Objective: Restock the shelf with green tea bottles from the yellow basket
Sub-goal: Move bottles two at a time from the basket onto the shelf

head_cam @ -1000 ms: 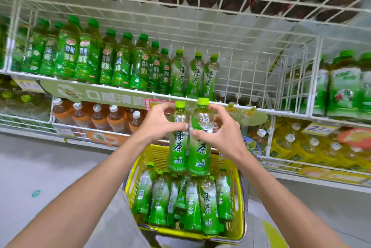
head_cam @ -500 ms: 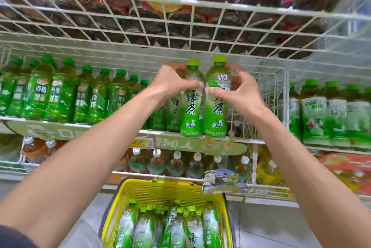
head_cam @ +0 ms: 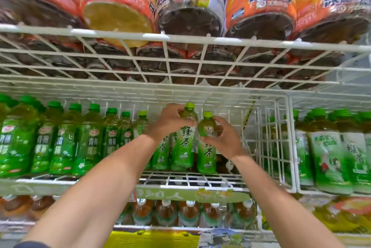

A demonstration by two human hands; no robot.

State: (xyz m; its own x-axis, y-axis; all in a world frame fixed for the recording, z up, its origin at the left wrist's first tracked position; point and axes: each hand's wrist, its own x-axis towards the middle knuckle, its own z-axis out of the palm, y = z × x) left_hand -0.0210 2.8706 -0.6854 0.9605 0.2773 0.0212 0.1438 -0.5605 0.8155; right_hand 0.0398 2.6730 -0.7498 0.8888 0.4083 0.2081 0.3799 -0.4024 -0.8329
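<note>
My left hand (head_cam: pixel 167 122) grips the neck of one green tea bottle (head_cam: pixel 183 147), and my right hand (head_cam: pixel 221 137) grips the shoulder of a second green tea bottle (head_cam: pixel 206 157). Both bottles stand upright side by side, their bases at the white wire shelf (head_cam: pixel 200 180), inside the shelf bay. More green tea bottles (head_cam: pixel 160 153) of the same kind stand just left of them, partly hidden by my left wrist. Only the rim of the yellow basket (head_cam: pixel 150 239) shows at the bottom edge.
Darker green bottles (head_cam: pixel 60 139) fill the shelf to the left. A wire divider (head_cam: pixel 289 143) closes the bay on the right, with white-labelled green bottles (head_cam: pixel 331 157) beyond. Large orange-labelled bottles (head_cam: pixel 124 6) sit on the wire shelf above. Brown tea bottles (head_cam: pixel 188 213) line the shelf below.
Both hands have carried the two bottles up from above the basket and forward into the shelf bay. The basket has dropped almost out of view as my head tilted up.
</note>
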